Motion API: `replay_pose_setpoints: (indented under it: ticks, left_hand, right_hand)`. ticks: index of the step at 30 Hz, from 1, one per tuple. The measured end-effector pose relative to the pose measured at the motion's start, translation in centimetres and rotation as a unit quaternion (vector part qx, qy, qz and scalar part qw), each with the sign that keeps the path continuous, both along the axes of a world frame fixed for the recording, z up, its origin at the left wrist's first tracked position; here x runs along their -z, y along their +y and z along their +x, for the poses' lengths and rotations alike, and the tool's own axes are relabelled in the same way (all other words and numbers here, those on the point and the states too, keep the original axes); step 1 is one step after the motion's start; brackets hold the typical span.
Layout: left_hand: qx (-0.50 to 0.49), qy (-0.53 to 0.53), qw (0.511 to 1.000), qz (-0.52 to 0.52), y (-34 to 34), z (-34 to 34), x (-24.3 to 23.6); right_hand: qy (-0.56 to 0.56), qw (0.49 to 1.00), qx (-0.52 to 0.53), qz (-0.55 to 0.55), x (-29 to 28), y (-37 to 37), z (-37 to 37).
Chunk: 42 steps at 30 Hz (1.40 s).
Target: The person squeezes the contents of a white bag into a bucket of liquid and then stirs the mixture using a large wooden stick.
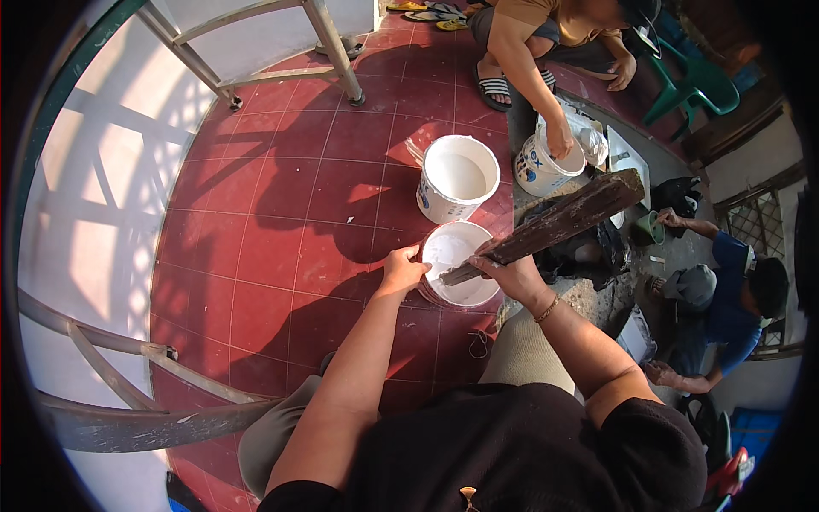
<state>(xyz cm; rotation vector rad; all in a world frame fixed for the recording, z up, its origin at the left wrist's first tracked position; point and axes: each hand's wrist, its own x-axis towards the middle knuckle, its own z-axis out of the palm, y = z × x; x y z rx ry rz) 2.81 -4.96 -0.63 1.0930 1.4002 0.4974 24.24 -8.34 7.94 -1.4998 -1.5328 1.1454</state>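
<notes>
Between my knees on the red tiled floor stands a round bucket (462,228) with white material inside. My left hand (403,271) grips its left rim, thumb over the edge. My right hand (518,277) is closed around the lower end of a long, weathered wooden plank (567,218). The plank slants up and to the right, its narrow lower tip over or in the bucket's opening; whether it touches the white material I cannot tell. Just beyond stands a second white bucket (439,205), also with white material in it.
A crouching person's hand (559,138) reaches into a third white bucket (531,171) at the far right. Another person in a blue shirt (732,277) holds a small green pail (648,229). Metal frames (334,51) stand at the left, and black plastic (597,260) lies right of my bucket.
</notes>
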Motion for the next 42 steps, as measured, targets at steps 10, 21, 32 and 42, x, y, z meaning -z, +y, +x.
replay_pose_setpoints:
  ticks: [10,21,32,42]
  left_hand:
    - [-0.051,-0.021,0.997,0.046,-0.1,-0.4,2.8]
    - [-0.072,0.033,0.994,0.077,1.4,-2.3,2.8]
    - [-0.175,-0.003,0.983,0.046,2.8,-7.9,3.8]
    - [-0.175,0.013,0.978,0.111,2.8,-7.5,5.7]
  right_hand:
    - [-0.244,0.957,-0.016,0.155,-1.6,1.5,1.3]
    - [-0.022,1.000,-0.006,0.013,1.0,1.3,-2.0]
    - [-0.123,0.985,-0.066,0.099,-0.2,0.6,-2.3]
    - [-0.010,0.997,-0.062,0.051,1.5,3.3,-7.5]
